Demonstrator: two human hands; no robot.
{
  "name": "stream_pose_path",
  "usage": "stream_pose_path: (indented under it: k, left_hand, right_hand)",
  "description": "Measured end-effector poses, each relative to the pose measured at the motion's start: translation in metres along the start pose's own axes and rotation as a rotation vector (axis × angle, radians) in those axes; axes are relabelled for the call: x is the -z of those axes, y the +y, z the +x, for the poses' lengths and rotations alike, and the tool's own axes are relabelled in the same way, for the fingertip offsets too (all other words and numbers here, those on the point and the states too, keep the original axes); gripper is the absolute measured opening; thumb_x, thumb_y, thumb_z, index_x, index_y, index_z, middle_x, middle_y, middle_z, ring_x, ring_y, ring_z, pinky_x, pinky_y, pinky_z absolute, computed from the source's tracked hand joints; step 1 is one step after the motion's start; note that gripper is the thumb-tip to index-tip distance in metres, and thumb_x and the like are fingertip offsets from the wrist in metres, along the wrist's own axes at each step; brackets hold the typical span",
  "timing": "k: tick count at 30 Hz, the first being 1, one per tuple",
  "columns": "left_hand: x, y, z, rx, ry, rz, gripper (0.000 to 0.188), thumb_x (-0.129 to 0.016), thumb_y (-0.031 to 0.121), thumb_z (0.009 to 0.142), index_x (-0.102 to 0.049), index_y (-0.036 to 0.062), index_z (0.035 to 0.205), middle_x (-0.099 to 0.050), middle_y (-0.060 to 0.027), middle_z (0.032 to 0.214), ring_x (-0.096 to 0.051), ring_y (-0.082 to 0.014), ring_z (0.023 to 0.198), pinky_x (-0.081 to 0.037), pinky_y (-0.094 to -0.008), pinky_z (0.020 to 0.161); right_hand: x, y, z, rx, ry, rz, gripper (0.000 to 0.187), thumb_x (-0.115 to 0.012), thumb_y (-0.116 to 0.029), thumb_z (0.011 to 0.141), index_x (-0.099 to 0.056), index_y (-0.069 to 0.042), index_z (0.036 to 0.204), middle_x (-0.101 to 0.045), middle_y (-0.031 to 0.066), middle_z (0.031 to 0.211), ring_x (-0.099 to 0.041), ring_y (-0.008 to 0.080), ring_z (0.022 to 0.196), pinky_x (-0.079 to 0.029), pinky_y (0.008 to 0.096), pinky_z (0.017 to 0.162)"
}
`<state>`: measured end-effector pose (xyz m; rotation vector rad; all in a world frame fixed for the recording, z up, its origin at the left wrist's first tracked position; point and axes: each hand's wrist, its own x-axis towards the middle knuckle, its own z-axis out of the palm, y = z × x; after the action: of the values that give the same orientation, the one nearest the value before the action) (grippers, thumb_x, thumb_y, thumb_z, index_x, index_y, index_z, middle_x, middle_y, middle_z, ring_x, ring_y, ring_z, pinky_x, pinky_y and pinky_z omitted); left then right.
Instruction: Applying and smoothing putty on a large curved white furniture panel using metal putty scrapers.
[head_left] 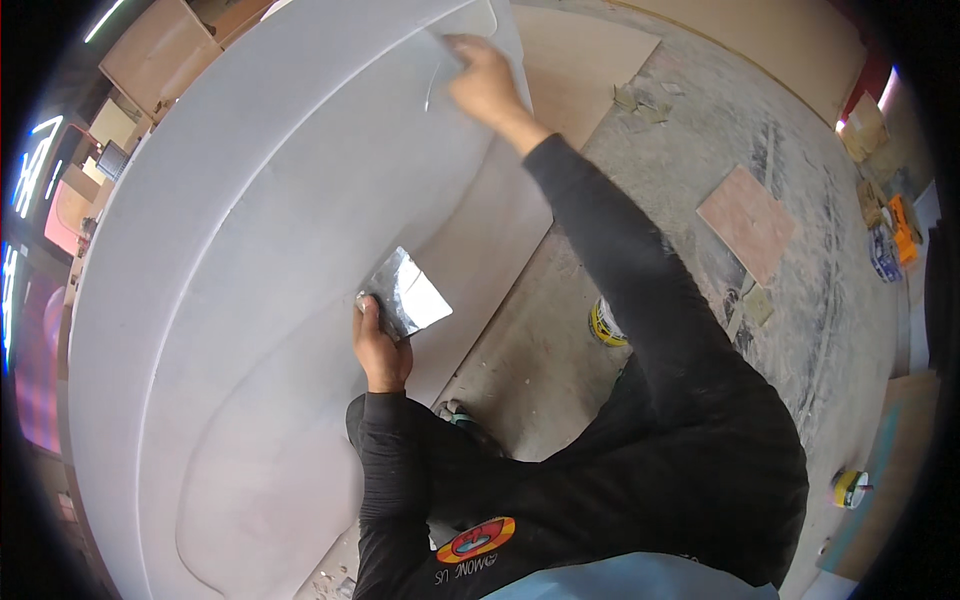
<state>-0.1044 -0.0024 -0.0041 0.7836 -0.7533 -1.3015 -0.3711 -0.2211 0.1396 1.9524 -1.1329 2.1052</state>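
Note:
My left hand [380, 350] is closed around one edge of a shiny, square metal plate [412, 298], its thumb on the upper face. The plate is held over a large, smooth, pale grey panel [300, 200] with a curved raised edge. Farther away, my right hand [487, 88] reaches to the panel's far end. Its fingers are closed on a thin grey scraper [447, 52], seen nearly edge-on and partly hidden by the fingers. Close to the scraper, a thin bright curved line [429, 95] shows on the panel.
A yellow-and-black can [606, 325] stands on the dusty floor beside my knee. A pinkish square board [748, 224] lies to the right, with scraps around it. Another can [851, 489] sits at lower right. Wooden boards [160, 52] stand beyond the panel at left.

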Motion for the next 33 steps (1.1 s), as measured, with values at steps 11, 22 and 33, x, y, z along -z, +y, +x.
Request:
stream_pose_path:
  k: [11, 22, 33]
  left_hand:
    - [-0.015, -0.005, 0.002, 0.033, -0.013, -0.030, 0.032, -0.043, 0.022, 0.105, -0.049, 0.0013, 0.128, -0.060, -0.0084, 0.118, -0.060, -0.0192, 0.107, -0.049, -0.0351, 0.093]
    - [-0.010, -0.007, 0.005, 0.038, -0.022, -0.023, 0.031, -0.043, 0.022, 0.105, -0.050, 0.0014, 0.128, -0.060, -0.0083, 0.117, -0.061, -0.0191, 0.106, -0.050, -0.0346, 0.092]
    - [-0.003, 0.003, 0.001, 0.028, -0.009, -0.022, 0.033, -0.043, 0.021, 0.104, -0.049, 0.0002, 0.129, -0.059, -0.0094, 0.120, -0.060, -0.0195, 0.108, -0.049, -0.0352, 0.095]
  right_hand:
    - [0.021, 0.023, 0.044, -0.438, -0.034, -0.139, 0.048, -0.053, -0.004, 0.074, -0.065, 0.001, 0.120, -0.069, 0.0183, 0.088, -0.068, 0.0339, 0.085, -0.054, 0.0393, 0.079]
    - [0.040, 0.026, -0.014, -0.152, 0.000, -0.376, 0.047, -0.051, 0.004, 0.076, -0.064, 0.001, 0.122, -0.063, 0.0183, 0.121, -0.055, 0.0363, 0.117, -0.044, 0.0429, 0.100]
    - [-0.010, 0.001, -0.016, -0.104, -0.008, -0.044, 0.049, -0.054, -0.004, 0.075, -0.064, -0.005, 0.123, -0.062, 0.0220, 0.123, -0.056, 0.0401, 0.117, -0.045, 0.0430, 0.102]
